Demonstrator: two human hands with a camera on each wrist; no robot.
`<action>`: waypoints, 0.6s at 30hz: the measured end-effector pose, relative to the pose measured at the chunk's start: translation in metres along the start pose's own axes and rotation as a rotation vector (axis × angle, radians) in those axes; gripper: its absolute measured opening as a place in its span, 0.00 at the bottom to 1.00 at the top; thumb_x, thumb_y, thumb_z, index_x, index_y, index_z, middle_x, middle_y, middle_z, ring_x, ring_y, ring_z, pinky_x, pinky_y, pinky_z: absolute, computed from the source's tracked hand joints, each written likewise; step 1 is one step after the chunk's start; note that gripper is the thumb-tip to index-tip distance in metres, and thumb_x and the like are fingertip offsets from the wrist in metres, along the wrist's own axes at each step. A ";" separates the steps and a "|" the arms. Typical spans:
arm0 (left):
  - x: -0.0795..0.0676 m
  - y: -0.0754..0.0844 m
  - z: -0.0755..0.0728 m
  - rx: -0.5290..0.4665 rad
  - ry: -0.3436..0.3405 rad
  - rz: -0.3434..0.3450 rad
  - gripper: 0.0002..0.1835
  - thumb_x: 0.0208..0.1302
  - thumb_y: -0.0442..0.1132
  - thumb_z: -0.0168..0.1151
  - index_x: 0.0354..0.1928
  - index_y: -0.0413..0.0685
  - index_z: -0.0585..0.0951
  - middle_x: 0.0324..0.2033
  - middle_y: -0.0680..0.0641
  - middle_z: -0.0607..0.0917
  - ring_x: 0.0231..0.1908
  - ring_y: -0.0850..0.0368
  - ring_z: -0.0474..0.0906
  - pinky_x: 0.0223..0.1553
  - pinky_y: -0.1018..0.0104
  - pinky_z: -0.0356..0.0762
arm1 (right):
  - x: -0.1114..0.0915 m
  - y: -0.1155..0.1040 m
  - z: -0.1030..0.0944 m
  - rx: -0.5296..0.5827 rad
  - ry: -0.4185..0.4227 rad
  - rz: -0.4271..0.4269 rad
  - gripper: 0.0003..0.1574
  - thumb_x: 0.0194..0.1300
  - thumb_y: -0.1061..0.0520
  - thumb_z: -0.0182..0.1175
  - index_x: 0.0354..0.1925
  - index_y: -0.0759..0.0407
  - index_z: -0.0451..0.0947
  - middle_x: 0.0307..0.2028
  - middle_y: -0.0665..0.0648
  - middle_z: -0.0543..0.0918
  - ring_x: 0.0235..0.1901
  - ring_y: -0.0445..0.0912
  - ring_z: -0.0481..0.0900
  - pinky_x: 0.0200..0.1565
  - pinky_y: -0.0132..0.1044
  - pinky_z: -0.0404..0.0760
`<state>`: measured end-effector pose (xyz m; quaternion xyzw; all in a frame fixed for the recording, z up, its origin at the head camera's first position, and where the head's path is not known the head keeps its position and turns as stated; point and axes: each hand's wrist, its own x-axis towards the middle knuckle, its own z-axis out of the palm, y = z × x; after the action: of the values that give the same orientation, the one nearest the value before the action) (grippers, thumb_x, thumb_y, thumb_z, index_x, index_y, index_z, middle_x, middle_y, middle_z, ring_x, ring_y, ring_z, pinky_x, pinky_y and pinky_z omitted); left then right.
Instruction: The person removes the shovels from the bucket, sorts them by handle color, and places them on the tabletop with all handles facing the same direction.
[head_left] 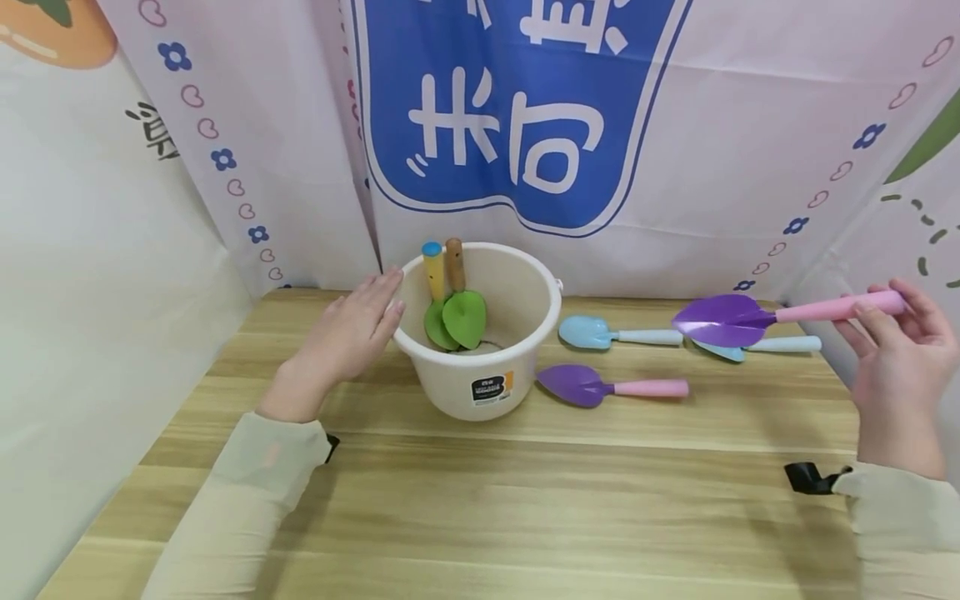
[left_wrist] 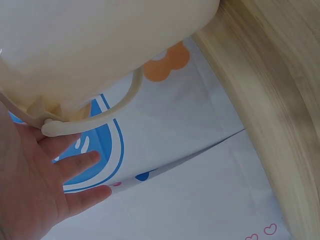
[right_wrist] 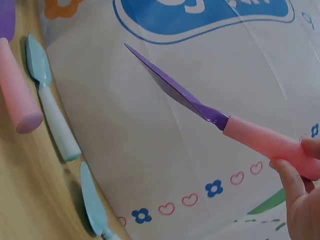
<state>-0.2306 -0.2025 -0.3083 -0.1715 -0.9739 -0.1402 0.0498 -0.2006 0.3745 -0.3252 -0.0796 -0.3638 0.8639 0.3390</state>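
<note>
My right hand (head_left: pixel 903 358) pinches the pink handle end of a purple trowel (head_left: pixel 726 321), held above the table with its blade pointing left. In the right wrist view that trowel (right_wrist: pixel 175 92) is seen edge-on, clear of the tabletop. My left hand (head_left: pixel 348 325) rests at the left rim of a white bucket (head_left: pixel 480 387), fingers straight. The left wrist view shows those fingers spread by the bucket's handle (left_wrist: pixel 95 122). Inside the bucket, two green-bladed trowels (head_left: pixel 465 319) lean with their yellow and brown handles up.
On the wooden table (head_left: pixel 480 517), right of the bucket, lie a second purple trowel (head_left: pixel 576 386) with a pink handle and two light blue trowels, one left (head_left: pixel 587 332) and one right (head_left: pixel 783 343) beneath the held one. A printed cloth (head_left: pixel 712 167) hangs behind.
</note>
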 end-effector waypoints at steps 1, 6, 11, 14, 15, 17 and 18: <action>0.000 0.000 0.000 0.000 0.001 0.001 0.35 0.83 0.57 0.29 0.82 0.45 0.50 0.80 0.42 0.52 0.78 0.37 0.46 0.73 0.30 0.46 | 0.002 -0.001 -0.004 0.012 0.012 0.018 0.27 0.60 0.81 0.63 0.57 0.67 0.80 0.49 0.60 0.80 0.37 0.50 0.87 0.37 0.39 0.88; 0.002 0.002 -0.001 -0.002 0.001 0.005 0.35 0.83 0.56 0.30 0.82 0.43 0.51 0.80 0.42 0.53 0.78 0.38 0.46 0.73 0.30 0.47 | 0.007 -0.002 -0.021 0.085 0.054 0.087 0.27 0.59 0.84 0.60 0.53 0.67 0.79 0.44 0.60 0.80 0.29 0.51 0.88 0.33 0.40 0.89; 0.003 0.003 -0.001 0.000 -0.001 0.008 0.35 0.83 0.56 0.30 0.82 0.43 0.51 0.80 0.42 0.53 0.78 0.39 0.46 0.73 0.31 0.48 | 0.011 -0.002 -0.037 0.133 0.087 0.127 0.27 0.59 0.86 0.59 0.51 0.67 0.79 0.42 0.59 0.80 0.26 0.52 0.87 0.31 0.42 0.89; 0.003 0.004 -0.001 0.003 -0.006 0.014 0.35 0.83 0.56 0.30 0.82 0.43 0.51 0.80 0.41 0.53 0.78 0.38 0.46 0.73 0.30 0.47 | 0.014 -0.004 -0.048 0.194 0.102 0.154 0.27 0.59 0.86 0.57 0.51 0.67 0.78 0.39 0.60 0.81 0.25 0.54 0.86 0.30 0.45 0.89; 0.003 0.005 -0.002 0.005 -0.008 0.016 0.35 0.83 0.56 0.30 0.82 0.43 0.51 0.80 0.41 0.53 0.78 0.38 0.46 0.73 0.31 0.47 | 0.015 -0.004 -0.052 0.207 0.107 0.165 0.26 0.59 0.86 0.57 0.51 0.67 0.78 0.38 0.60 0.81 0.25 0.54 0.85 0.29 0.45 0.89; 0.003 0.005 -0.002 0.007 -0.012 0.018 0.35 0.84 0.55 0.29 0.82 0.43 0.50 0.80 0.41 0.53 0.78 0.38 0.45 0.73 0.30 0.47 | 0.017 -0.005 -0.059 0.217 0.114 0.184 0.26 0.60 0.85 0.56 0.51 0.66 0.78 0.36 0.60 0.81 0.24 0.54 0.85 0.30 0.46 0.90; 0.003 0.005 -0.003 0.007 -0.015 0.019 0.34 0.84 0.55 0.29 0.82 0.43 0.50 0.80 0.41 0.53 0.78 0.38 0.45 0.73 0.30 0.47 | 0.017 -0.006 -0.063 0.220 0.118 0.196 0.25 0.61 0.85 0.56 0.51 0.65 0.78 0.35 0.60 0.81 0.24 0.53 0.85 0.30 0.45 0.90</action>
<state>-0.2317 -0.1976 -0.3036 -0.1816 -0.9731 -0.1348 0.0446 -0.1866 0.4246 -0.3650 -0.1275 -0.2371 0.9213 0.2807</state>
